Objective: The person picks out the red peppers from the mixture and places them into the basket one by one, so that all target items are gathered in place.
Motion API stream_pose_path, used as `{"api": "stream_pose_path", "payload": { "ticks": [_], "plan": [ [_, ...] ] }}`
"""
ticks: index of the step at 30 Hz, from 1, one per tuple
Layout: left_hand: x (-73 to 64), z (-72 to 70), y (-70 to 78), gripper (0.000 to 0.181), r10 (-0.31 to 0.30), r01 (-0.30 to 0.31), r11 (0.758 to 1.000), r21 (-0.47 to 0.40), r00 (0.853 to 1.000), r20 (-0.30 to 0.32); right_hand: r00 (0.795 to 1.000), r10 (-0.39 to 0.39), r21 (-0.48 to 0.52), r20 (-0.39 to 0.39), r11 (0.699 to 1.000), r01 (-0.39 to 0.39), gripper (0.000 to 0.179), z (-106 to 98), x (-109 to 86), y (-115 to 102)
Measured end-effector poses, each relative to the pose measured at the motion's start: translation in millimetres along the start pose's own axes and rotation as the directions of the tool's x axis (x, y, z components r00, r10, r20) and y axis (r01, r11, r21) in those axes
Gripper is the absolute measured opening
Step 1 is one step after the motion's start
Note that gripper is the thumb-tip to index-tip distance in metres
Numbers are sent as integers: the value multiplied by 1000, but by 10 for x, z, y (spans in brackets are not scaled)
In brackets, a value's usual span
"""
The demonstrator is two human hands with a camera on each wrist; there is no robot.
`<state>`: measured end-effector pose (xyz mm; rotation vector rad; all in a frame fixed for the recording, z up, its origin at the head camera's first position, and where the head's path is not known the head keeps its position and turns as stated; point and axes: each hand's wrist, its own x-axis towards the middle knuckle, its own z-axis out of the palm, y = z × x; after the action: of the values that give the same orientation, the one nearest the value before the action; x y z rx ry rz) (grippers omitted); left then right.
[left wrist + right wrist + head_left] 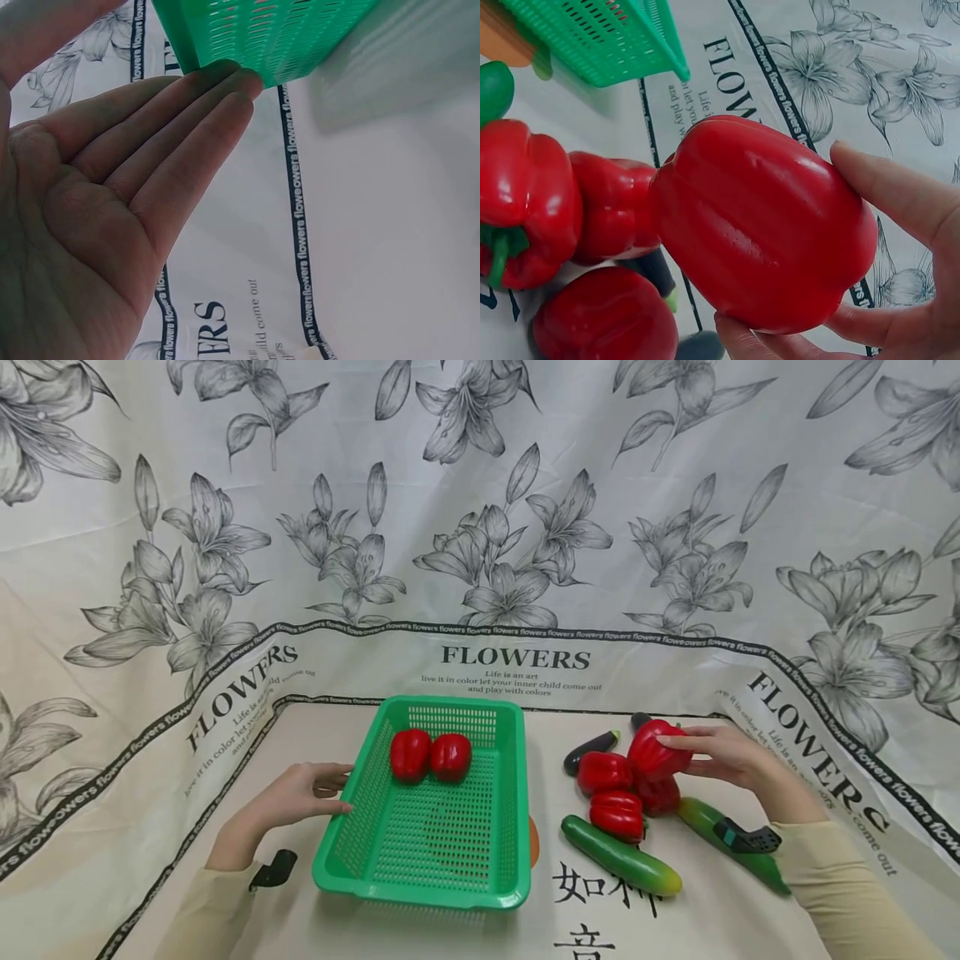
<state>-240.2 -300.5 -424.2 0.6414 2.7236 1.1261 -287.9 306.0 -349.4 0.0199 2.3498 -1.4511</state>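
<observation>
A red bell pepper [769, 225] is pinched between the thumb and fingers of my right hand [723, 753], raised over a few other red peppers. Close beneath and beside it lie a pepper [604, 773], a second pepper [617, 815] with its green stem showing in the right wrist view, and a third pepper [606, 319]. At the left side of the green basket [352, 887], my left hand [303, 793] has its fingers extended, with fingertips right at the basket wall in the left wrist view. Two red peppers [410, 756] sit side by side inside the basket.
Right of the basket lie a green cucumber [621, 856] and another cucumber [738, 847] under the right wrist. A dark eggplant [591, 752] lies behind the peppers. Something orange [534, 842] shows at the basket's right edge. Flower-printed cloth [517, 660] rises behind the table.
</observation>
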Motion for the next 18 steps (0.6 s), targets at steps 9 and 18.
{"api": "stream_pose_path", "payload": {
  "ticks": [9,18],
  "plan": [
    [-7,6,5,67,-11,11,1000,-3,1000,6,999,-34,52,40,998,32,71,124,7,-119],
    [-10,-3,26,66,-15,15,1000,-6,1000,2,995,-19,-32,97,999,23,80,263,66,-308]
  ]
}}
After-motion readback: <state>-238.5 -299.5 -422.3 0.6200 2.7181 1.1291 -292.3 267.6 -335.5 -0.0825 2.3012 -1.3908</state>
